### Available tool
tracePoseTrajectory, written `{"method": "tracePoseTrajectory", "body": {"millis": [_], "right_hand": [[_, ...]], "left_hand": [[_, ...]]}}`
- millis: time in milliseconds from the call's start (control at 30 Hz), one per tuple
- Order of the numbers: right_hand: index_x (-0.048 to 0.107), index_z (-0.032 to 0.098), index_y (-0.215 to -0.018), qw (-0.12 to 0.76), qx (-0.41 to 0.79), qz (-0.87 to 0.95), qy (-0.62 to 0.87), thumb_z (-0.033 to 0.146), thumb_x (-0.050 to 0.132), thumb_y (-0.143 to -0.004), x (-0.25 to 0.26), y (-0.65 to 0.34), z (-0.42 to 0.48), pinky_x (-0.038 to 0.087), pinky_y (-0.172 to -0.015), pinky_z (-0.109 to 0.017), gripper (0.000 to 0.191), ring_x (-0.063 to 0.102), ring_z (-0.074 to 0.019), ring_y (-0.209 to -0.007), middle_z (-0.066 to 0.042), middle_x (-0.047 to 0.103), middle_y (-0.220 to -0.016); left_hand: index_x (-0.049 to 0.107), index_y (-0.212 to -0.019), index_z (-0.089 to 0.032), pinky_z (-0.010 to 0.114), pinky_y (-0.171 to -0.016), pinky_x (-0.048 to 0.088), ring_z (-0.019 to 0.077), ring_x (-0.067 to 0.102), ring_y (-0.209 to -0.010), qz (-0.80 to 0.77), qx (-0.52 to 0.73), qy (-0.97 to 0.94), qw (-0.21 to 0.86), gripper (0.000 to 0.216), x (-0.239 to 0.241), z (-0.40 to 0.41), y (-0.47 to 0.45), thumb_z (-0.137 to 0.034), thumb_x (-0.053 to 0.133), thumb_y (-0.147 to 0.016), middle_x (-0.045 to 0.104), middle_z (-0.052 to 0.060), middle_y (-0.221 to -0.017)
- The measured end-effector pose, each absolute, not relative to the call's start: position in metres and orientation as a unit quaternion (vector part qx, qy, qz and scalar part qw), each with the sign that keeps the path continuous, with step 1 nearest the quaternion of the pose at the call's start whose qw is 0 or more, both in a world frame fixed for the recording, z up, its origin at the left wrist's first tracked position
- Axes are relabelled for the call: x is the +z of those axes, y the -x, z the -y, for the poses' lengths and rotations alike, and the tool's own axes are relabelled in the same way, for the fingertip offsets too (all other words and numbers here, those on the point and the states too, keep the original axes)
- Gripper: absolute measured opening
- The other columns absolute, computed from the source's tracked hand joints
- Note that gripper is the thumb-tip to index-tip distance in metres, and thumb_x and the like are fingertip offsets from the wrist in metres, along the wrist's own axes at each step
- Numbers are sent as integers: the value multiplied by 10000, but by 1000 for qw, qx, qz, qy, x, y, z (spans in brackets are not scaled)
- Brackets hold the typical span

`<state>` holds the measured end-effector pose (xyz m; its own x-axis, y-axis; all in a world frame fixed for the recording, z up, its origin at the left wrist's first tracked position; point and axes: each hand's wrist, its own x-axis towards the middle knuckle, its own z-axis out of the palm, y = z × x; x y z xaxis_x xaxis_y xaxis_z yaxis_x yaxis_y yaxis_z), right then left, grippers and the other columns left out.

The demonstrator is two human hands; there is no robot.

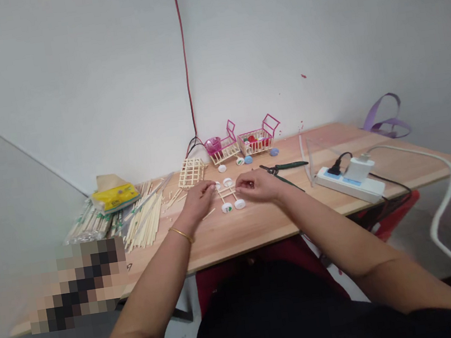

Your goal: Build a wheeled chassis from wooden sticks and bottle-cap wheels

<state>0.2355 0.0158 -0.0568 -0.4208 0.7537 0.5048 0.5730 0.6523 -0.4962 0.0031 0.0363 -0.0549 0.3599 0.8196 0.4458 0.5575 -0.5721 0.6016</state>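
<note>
Between my hands is a small chassis of pale wooden sticks with round white wheels at its corners, resting on or just above the table. My left hand has its fingers closed at the chassis' left side, close to a far wheel. My right hand pinches at the right side of the chassis, its fingertips by the stick ends. The fingers partly cover the contact points. Behind the chassis, a little to the left, stands a basket-like lattice of the same sticks.
Two small carts, one with a purple cup and one with red items, stand by the wall. Green-handled pruning shears lie right. A power strip, loose sticks and a yellow packet are on the table.
</note>
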Motion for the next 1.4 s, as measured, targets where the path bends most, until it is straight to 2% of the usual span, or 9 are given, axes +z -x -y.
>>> {"method": "tracePoseTrajectory", "body": {"millis": [267, 633, 767, 900, 1200, 1400], "right_hand": [[637, 161, -741, 351, 103, 845, 391, 291, 512, -842, -54, -236, -15, 296, -527, -213, 206, 433, -87, -519, 25, 537, -564], [607, 158, -711, 358, 97, 847, 382, 286, 492, -857, -57, -232, -14, 289, -536, -221, 225, 434, -98, -545, 13, 546, -594], [609, 157, -719, 362, 100, 846, 378, 279, 495, -854, -56, -231, -13, 294, -544, -223, 214, 441, -100, -555, 11, 552, -603], [613, 156, -724, 367, 100, 844, 378, 273, 494, -855, -57, -231, -14, 297, -551, -226, 212, 438, -101, -554, 9, 553, -608], [625, 156, -750, 370, 108, 840, 381, 304, 505, -857, -59, -231, -16, 295, -539, -224, 218, 443, -99, -550, 12, 557, -605], [626, 153, -741, 369, 112, 839, 384, 293, 511, -846, -60, -231, -16, 292, -543, -228, 210, 440, -99, -554, 11, 562, -606]], "left_hand": [[670, -909, -177, 318, -847, 460, 195, 611, -901, -434, 367, -801, 186, 261, -55, -35, -3, -311, 446, -884, 686, 54, -945], [656, -757, -168, 274, -682, 427, 160, 574, -714, -454, 369, -782, 213, 253, -57, -35, -3, -350, 495, -828, 651, 23, -745], [548, -567, -162, 245, -551, 348, 115, 457, -548, -473, 376, -765, 223, 335, -55, -33, -4, -399, 527, -803, 499, -20, -539], [437, -489, -168, 237, -504, 278, 91, 354, -491, -477, 375, -760, 233, 413, -51, -30, -4, -438, 563, -774, 355, -48, -473], [561, -601, -163, 243, -552, 324, 115, 440, -560, -470, 384, -758, 240, 354, -49, -34, -1, -465, 551, -786, 489, -24, -549], [570, -588, -163, 250, -564, 323, 119, 442, -564, -485, 390, -750, 222, 330, -52, -36, 0, -419, 537, -794, 500, -20, -549]]}}
